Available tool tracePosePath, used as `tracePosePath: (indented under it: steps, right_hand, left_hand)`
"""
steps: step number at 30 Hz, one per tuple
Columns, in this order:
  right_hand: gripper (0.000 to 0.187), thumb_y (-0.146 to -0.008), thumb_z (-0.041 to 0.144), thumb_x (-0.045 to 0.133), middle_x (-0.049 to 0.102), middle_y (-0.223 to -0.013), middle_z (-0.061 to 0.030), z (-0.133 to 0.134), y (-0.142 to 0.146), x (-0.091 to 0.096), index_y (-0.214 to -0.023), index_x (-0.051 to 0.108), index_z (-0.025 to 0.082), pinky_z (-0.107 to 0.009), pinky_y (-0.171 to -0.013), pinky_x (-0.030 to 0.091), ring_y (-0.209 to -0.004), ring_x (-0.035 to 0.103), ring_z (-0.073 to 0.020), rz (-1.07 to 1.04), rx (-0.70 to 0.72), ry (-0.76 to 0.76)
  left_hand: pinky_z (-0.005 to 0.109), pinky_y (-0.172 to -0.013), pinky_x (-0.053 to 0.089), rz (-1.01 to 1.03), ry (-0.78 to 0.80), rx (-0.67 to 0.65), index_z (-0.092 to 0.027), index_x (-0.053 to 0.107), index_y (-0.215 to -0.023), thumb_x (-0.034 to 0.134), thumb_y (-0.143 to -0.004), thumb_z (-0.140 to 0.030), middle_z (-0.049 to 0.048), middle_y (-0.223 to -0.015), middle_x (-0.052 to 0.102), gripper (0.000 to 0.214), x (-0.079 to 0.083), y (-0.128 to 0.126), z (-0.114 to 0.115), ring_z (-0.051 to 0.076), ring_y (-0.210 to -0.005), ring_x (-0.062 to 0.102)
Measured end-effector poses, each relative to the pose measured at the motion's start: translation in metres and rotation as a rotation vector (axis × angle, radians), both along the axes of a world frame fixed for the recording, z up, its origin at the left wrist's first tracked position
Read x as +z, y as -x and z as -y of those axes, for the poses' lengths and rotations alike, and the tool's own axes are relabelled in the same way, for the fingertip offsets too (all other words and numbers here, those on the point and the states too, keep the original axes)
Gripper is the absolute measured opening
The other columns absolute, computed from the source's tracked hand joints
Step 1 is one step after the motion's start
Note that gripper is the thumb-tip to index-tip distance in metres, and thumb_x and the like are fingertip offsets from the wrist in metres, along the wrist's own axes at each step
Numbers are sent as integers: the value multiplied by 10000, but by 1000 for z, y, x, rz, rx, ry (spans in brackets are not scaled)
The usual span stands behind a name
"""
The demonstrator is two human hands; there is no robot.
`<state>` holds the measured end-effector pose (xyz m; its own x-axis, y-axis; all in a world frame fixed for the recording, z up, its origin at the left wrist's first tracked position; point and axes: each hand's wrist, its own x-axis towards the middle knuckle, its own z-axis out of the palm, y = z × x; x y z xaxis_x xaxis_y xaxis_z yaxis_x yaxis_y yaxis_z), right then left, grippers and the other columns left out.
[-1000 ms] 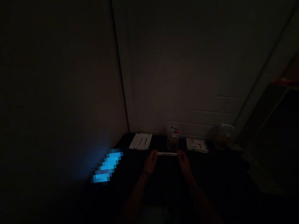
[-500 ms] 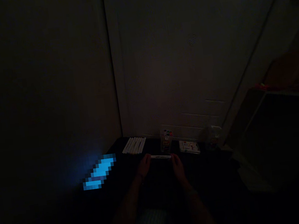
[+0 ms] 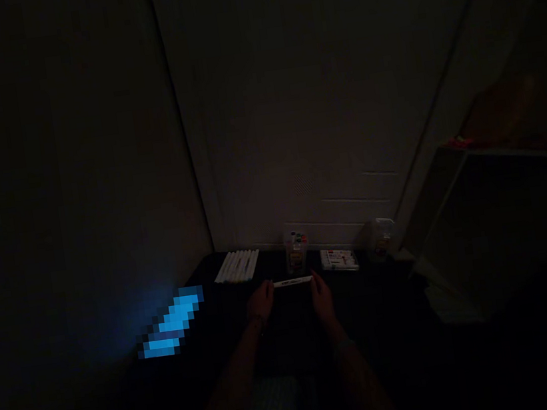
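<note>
The scene is very dark. Both my hands hold one white marker pen [image 3: 292, 282] level above a dark table [image 3: 367, 300]. My left hand [image 3: 260, 301] pinches its left end and my right hand [image 3: 321, 295] pinches its right end. A row of several white marker pens [image 3: 237, 266] lies side by side on the table, beyond my left hand.
A clear box with coloured contents [image 3: 296, 250] stands behind the held pen, a flat printed pack [image 3: 339, 259] lies to its right, and another clear container [image 3: 381, 238] is further right. A glowing blue screen [image 3: 170, 321] lies at the left. A pale wall and door stand behind.
The view has swung, so everything sits further left and lower in the frame. My hands keep the same hold on the pen's two ends.
</note>
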<state>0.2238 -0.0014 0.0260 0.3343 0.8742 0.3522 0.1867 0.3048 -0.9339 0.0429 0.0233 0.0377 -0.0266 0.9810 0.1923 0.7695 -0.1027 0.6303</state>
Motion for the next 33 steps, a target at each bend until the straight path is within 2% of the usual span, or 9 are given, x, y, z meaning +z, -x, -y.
tracePosePath:
  steps: [8,13,21,28,33]
  right_hand:
    - [429,-827,426,359,599,-1076,-73,-8,-1,-12,-1108,558,170,-302,-853,414,-958,554,-175,50,-78,23]
    - [434,-831,425,363,574,-1126,-69,-12,-1,-17,-1137,543,176,-305,-890,398,-1021,531,-181,98,-54,18]
    - [432,-819,443,388,611,-1063,-65,-15,0,-21,-1121,556,184,-298,-835,440,-951,574,-181,118,-38,19]
    - [406,-839,412,354,618,-1045,-66,-15,-2,-22,-1082,585,183,-289,-840,433,-943,575,-174,117,-78,-21]
    - [404,-840,402,360,600,-1082,-65,-13,-2,-20,-1119,560,190,-298,-863,419,-978,559,-174,146,-82,-3]
  left_hand:
    - [222,-668,375,54,4,-94,-260,491,-1033,267,-852,-451,15,-904,635,345,-8,6,-4,152,-801,589]
    - [221,-692,388,65,41,-52,-249,486,-1009,236,-868,-428,21,-913,635,339,-11,7,-8,146,-822,590]
    - [238,-767,389,104,-16,-73,-229,476,-1042,223,-877,-373,40,-1002,613,335,-20,8,-15,152,-896,574]
    - [232,-750,393,147,-13,-107,-239,488,-1046,244,-872,-333,20,-944,622,315,-21,12,-16,136,-863,573]
    - [230,-694,389,98,-22,-115,-235,499,-984,239,-869,-380,24,-910,622,319,-20,12,-15,145,-825,577]
